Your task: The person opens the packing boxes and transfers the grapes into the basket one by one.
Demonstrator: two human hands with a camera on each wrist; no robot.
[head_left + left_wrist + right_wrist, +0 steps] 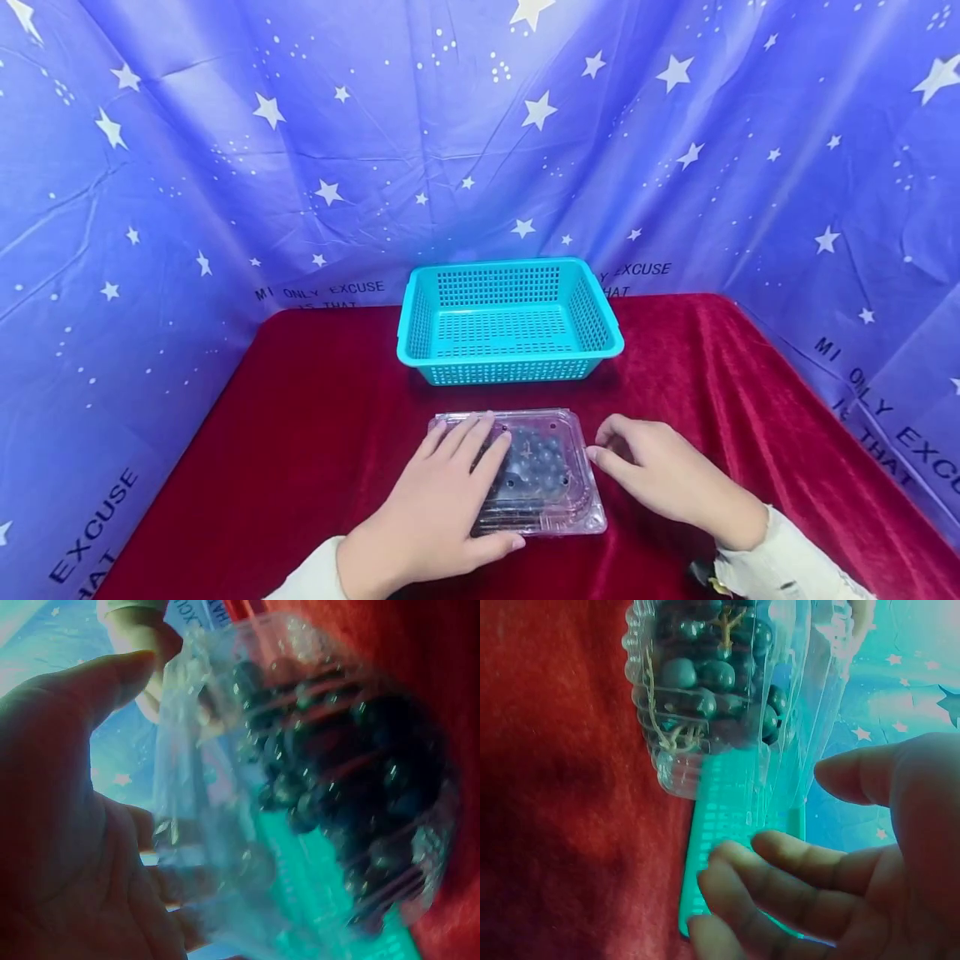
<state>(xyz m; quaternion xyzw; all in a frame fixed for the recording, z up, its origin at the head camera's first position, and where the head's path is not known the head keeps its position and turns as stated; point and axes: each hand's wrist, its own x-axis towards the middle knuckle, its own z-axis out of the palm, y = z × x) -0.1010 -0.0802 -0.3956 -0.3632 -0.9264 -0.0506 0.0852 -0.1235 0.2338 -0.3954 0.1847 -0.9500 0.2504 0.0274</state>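
A clear plastic box (577,492) with a lid stands on the red cloth; dark round fruit (536,462) shows through it. The left hand (431,508) lies over the box's left part, fingers spread and fairly straight. Beside the box's right edge is the right hand (667,471), its fingers and thumb loosely bent with nothing between them; whether the thumb touches the edge I cannot tell. In the right wrist view, dark fruit (716,675) and thin brown stems (671,739) show inside the box, apart from the right hand (817,877). The left wrist view has the left hand (82,825) against the box (217,787).
Behind the box stands a turquoise perforated basket (510,372) with nothing visible in it. Red cloth (315,433) covers the table. A blue curtain (420,125) with white stars hangs at the back and both sides. A small dark object (703,575) lies by the right sleeve.
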